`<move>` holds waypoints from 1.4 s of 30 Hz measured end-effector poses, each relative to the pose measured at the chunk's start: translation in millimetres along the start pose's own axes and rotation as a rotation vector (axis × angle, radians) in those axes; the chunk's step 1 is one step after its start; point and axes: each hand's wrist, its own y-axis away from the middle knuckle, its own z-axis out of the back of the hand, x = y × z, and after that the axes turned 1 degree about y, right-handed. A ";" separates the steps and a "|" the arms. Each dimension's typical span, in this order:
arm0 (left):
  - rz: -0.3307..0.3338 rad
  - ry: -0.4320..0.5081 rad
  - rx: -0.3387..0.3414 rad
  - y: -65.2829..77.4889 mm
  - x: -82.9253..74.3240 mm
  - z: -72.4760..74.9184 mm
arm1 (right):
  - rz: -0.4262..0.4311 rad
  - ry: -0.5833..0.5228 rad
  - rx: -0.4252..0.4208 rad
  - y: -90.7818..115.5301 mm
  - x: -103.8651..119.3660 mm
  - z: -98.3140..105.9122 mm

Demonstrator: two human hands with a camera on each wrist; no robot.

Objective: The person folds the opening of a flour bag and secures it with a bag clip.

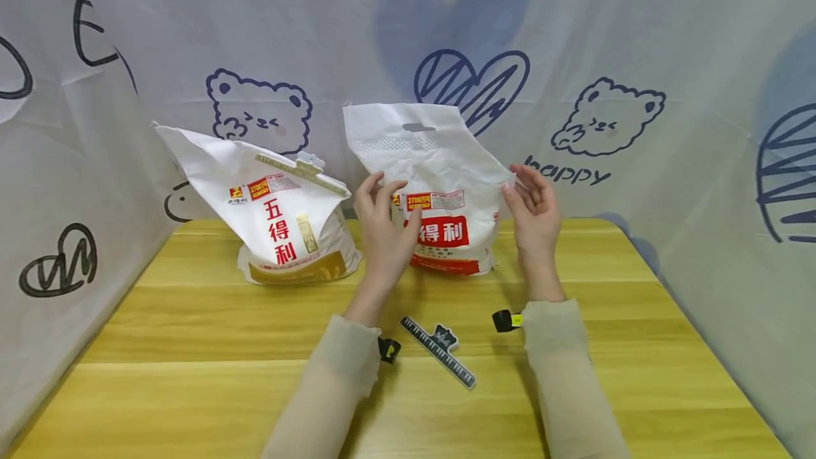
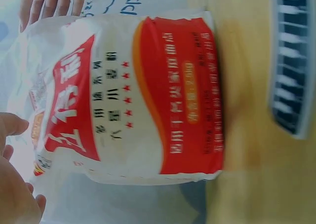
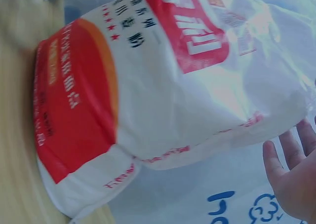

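Note:
A white flour bag [image 1: 446, 161] with red print and a handle slot stands upright on the table, its top leaning left. My left hand [image 1: 385, 222] is at its left side, fingers loosely bent and spread, thumb in front of the print. Whether the left fingertips touch the bag cannot be told. At the bag's right edge, my right hand [image 1: 537, 211] pinches a protruding corner between thumb and forefinger; its other fingers [image 3: 291, 150] extend beside the bag. A black-and-white bag clip [image 1: 438, 353] with piano-key markings lies on the table between the forearms.
A second white flour bag [image 1: 274, 211] with gold print stands to the left, a gold clip [image 1: 302, 170] across its folded top. The wooden table [image 1: 191, 346] meets a printed cloth backdrop [image 1: 357, 41] at the back and sides. Black wrist straps [image 1: 506, 321] jut inward from the sleeves.

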 end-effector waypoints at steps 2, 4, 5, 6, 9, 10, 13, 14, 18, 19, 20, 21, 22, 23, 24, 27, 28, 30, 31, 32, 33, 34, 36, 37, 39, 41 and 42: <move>-0.017 -0.001 -0.003 -7.1 -5.4 -0.9 | 0.020 -0.012 -0.006 -0.7 3.1 -0.1; -0.039 0.007 -0.002 -13.9 -10.4 -1.6 | 0.035 -0.014 -0.007 -0.8 5.2 -0.6; -0.051 0.008 -0.001 -17.0 -12.4 -2.0 | 0.039 -0.008 -0.006 -0.6 6.4 -0.9; -0.061 0.010 0.003 -19.6 -14.3 -2.4 | 0.042 0.001 -0.002 -0.1 7.4 -1.2; -0.103 0.018 0.010 -26.6 -18.0 -4.0 | 0.038 0.030 0.011 1.6 9.2 -1.6; -0.117 0.018 0.013 -28.9 -19.0 -4.8 | 0.036 0.042 0.016 2.1 9.3 -1.8; -0.163 0.024 0.014 -36.0 -20.8 -7.9 | 0.028 0.085 0.029 3.5 9.1 -2.1; -0.182 0.027 0.013 -38.7 -22.0 -9.0 | 0.026 0.099 0.033 3.9 9.0 -2.3; -0.243 0.031 0.013 -48.8 -27.8 -13.5 | 0.031 0.129 0.049 5.1 9.3 -4.2; -0.257 0.028 0.015 -51.5 -29.6 -14.6 | 0.032 0.130 0.052 5.5 9.4 -4.8; -0.269 0.023 0.018 -54.3 -31.5 -15.6 | 0.035 0.130 0.055 5.7 9.5 -5.4; -0.282 0.017 0.020 -57.3 -33.1 -16.7 | 0.038 0.130 0.056 5.9 9.5 -5.9; -0.296 0.009 0.023 -60.7 -34.9 -17.6 | 0.043 0.128 0.058 6.0 9.4 -6.3; -0.308 0.001 0.027 -64.0 -36.8 -18.4 | 0.046 0.126 0.059 6.1 9.3 -6.8; -0.321 -0.009 0.033 -67.5 -38.3 -19.2 | 0.048 0.126 0.058 6.2 9.4 -7.1; -0.357 -0.033 0.053 -78.2 -42.3 -20.4 | 0.066 0.118 0.059 6.8 9.3 -8.1; -0.365 -0.042 0.063 -81.3 -43.4 -20.4 | 0.070 0.116 0.059 7.0 9.3 -8.5; -0.376 -0.056 0.085 -86.9 -44.8 -20.1 | 0.072 0.121 0.058 7.8 9.4 -9.1; -0.379 -0.064 0.097 -89.3 -45.5 -19.7 | 0.072 0.123 0.058 8.2 9.3 -9.5; -0.381 -0.074 0.110 -91.5 -45.9 -19.4 | 0.070 0.124 0.057 8.5 9.3 -9.8; -0.385 -0.085 0.126 -93.5 -46.2 -19.0 | 0.068 0.126 0.056 9.0 9.4 -10.2; -0.390 -0.098 0.140 -95.3 -46.4 -18.8 | 0.068 0.128 0.056 9.4 9.4 -10.4; -0.404 -0.133 0.172 -98.5 -46.3 -18.9 | 0.070 0.131 0.056 10.0 9.6 -10.9; -0.414 -0.152 0.189 -99.8 -46.1 -18.9 | 0.071 0.132 0.056 10.2 9.6 -10.9; -0.439 -0.186 0.215 -102.0 -45.5 -19.1 | 0.077 0.138 0.058 10.7 9.9 -11.2; -0.466 -0.214 0.229 -103.8 -44.6 -19.4 | 0.077 0.149 0.058 10.8 10.0 -11.2; -0.476 -0.223 0.232 -104.5 -44.3 -19.4 | 0.075 0.156 0.057 10.8 10.4 -11.2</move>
